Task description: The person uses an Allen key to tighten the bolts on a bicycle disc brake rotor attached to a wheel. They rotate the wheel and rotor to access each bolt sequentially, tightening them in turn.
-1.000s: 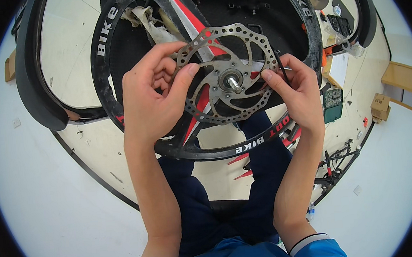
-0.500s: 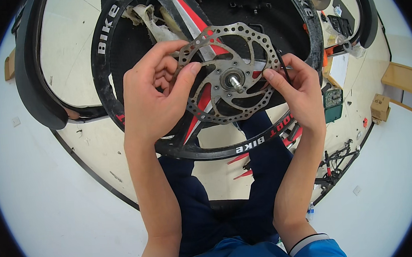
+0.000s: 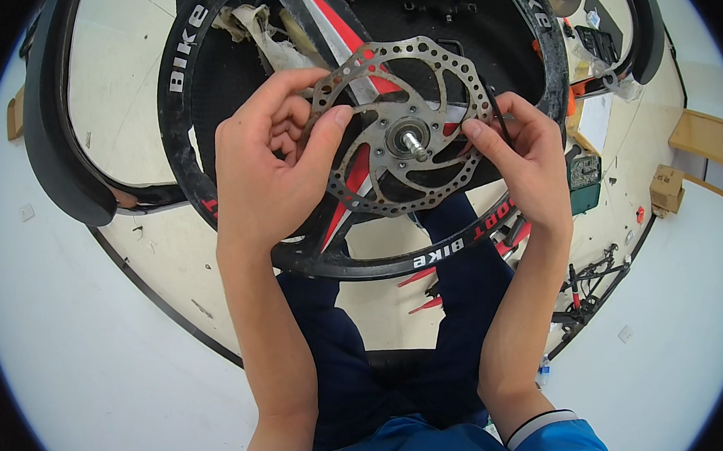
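A steel brake disc point(image 3: 439, 193) with rows of round holes lies over the hub of a black bicycle wheel point(image 3: 176, 113) with red and white spokes. The hub's threaded axle point(image 3: 413, 145) sticks up through the middle. My left hand point(image 3: 277, 152) pinches the disc's left edge between thumb and forefinger, the other fingers curled. At the right edge, my right hand point(image 3: 524, 151) is closed with its thumb on the disc. A thin black bent rod point(image 3: 501, 122), perhaps a hex key, runs into those fingers; its hold there is partly hidden.
The wheel rests above my legs, over a dark round surface point(image 3: 381, 23) with a crumpled pale cloth point(image 3: 269, 43). Farther right are an open tool case point(image 3: 596, 46), a green box point(image 3: 586, 197), a cardboard box point(image 3: 667, 187) and a bicycle frame point(image 3: 584, 289) on the floor.
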### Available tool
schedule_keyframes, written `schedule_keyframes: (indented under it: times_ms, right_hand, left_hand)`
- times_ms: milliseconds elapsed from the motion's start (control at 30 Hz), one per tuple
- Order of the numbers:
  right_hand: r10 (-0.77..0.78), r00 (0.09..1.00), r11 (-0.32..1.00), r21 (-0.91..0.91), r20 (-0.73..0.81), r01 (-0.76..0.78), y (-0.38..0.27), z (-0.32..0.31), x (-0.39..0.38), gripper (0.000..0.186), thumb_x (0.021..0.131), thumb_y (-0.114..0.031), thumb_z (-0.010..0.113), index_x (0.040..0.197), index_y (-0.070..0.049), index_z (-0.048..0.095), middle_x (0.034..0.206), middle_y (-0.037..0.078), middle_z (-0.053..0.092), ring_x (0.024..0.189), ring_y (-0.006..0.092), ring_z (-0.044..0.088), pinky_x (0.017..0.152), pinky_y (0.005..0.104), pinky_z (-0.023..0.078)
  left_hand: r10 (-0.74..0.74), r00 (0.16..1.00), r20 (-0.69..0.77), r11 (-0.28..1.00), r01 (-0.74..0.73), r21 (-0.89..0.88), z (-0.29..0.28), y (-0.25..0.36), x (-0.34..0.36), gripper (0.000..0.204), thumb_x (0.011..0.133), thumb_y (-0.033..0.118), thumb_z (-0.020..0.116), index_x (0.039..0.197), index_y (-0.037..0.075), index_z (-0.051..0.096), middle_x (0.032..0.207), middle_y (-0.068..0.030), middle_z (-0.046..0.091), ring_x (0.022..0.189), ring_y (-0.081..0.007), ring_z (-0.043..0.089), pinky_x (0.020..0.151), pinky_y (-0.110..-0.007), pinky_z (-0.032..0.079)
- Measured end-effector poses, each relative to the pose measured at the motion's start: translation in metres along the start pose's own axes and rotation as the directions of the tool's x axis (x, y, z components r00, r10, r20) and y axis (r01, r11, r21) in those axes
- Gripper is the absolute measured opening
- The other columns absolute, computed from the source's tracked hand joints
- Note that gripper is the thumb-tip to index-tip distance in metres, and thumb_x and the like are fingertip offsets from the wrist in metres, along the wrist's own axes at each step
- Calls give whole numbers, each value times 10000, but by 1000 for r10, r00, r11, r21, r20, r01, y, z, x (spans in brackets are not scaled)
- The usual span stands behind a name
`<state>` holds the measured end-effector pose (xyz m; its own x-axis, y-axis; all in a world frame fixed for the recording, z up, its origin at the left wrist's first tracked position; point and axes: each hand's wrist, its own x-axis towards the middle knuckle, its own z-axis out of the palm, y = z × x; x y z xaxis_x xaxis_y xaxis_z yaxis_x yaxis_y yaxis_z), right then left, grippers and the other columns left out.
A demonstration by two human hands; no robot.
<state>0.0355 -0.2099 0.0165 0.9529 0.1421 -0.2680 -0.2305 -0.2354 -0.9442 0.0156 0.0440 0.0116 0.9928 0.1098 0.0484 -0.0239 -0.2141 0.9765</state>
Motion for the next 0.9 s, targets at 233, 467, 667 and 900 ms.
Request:
schedule_keyframes:
  times_ms: [233,467,667,900]
  right_hand:
    - [-2,1000,1000,15,-11,2,-1,1,-1,154,934,-122,755,927,-8,651,726,-31,640,654,7,482,576,189,338]
    - [3,1000,1000,2,-3,-3,-1,0,0,162,931,-130,761,924,-10,652,720,-34,634,644,7,466,566,195,325]
    - [47,998,997,-68,52,-43,-1,-6,0,102,976,-56,689,1027,11,630,915,42,719,825,61,631,803,218,518]
    - [47,998,996,-77,48,-43,-3,-4,-1,103,977,-55,685,1033,14,632,921,52,725,821,60,634,801,218,520]
  left_hand:
    - [17,1000,10,999,-17,-27,0,-2,-1,210,899,8,727,1102,-36,690,649,51,519,564,15,391,500,-167,290]
    - [15,1000,14,1000,-15,-23,-1,-2,0,216,906,10,724,1111,-43,686,657,48,527,568,15,396,504,-165,296]
    - [-44,996,81,998,41,42,-5,5,-1,262,941,11,694,1196,-34,653,732,40,567,672,-2,501,599,-156,378]
    - [-52,996,73,997,48,54,-5,5,-1,262,937,11,699,1192,-33,654,736,46,568,670,4,489,588,-156,361]
